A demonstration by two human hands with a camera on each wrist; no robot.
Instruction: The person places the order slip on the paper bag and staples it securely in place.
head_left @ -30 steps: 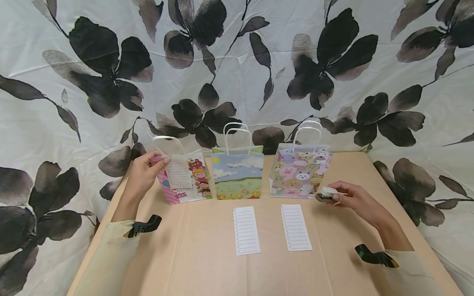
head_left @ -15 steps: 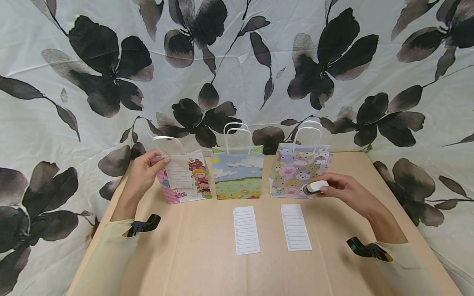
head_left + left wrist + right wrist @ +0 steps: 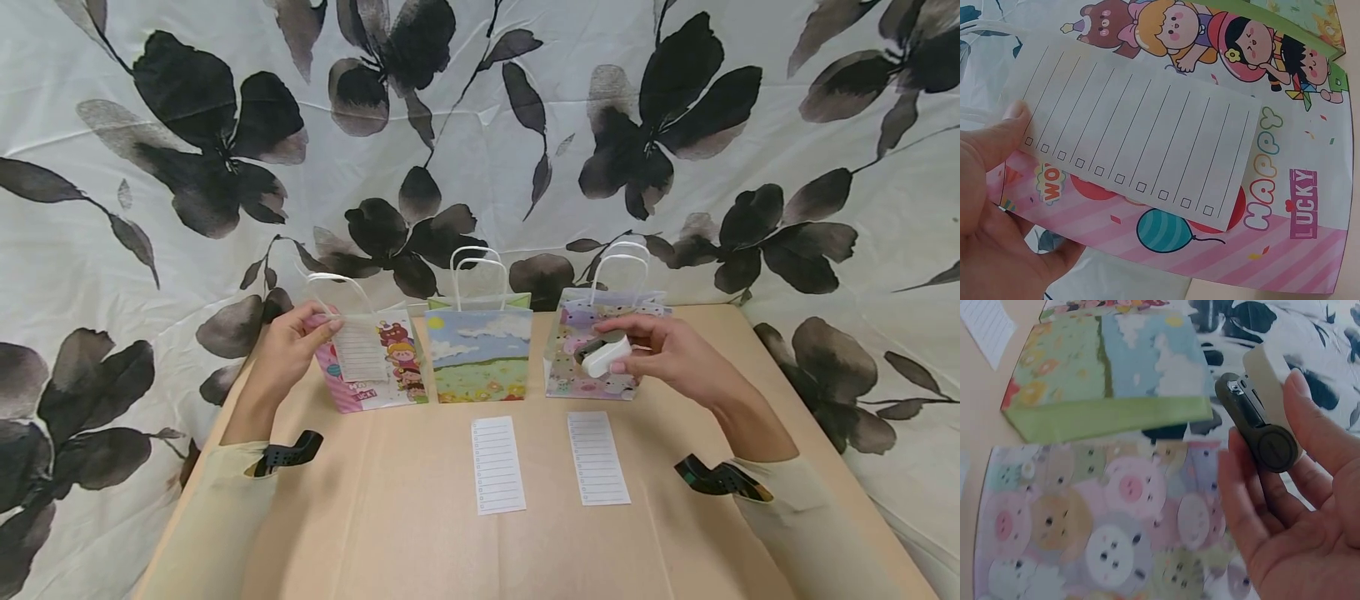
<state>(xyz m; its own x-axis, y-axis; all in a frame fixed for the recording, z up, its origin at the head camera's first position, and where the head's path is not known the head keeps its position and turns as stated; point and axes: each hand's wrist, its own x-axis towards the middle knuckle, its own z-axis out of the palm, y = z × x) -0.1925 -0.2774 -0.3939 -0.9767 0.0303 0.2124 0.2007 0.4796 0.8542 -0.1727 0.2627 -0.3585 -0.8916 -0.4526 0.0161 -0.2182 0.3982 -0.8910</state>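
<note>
My left hand (image 3: 294, 343) pinches a lined checklist slip (image 3: 1135, 131) flat against the top edge of the pink party gift bag (image 3: 408, 398). The thumb lies on the slip and the fingers are behind the bag. In my right hand (image 3: 678, 358) is a small stapler (image 3: 1257, 419), white on one side and dark grey on the other, gripped between thumb and fingers. It hovers in front of the animal-print gift bag (image 3: 1110, 506), partly covering it in the head view. Between those two bags stands a gift bag with a sky and meadow print (image 3: 480, 358).
Two more checklist slips, a left one (image 3: 498, 467) and a right one (image 3: 598, 458), lie on the wooden table (image 3: 405, 517) before the bags. Upright white handles (image 3: 480, 260) rise from the bags. A floral cloth (image 3: 510, 150) hangs close behind them.
My right hand has carried the stapler leftward and slightly up, from beside the animal-print bag to in front of it, turning it on the way. The left hand keeps its hold.
</note>
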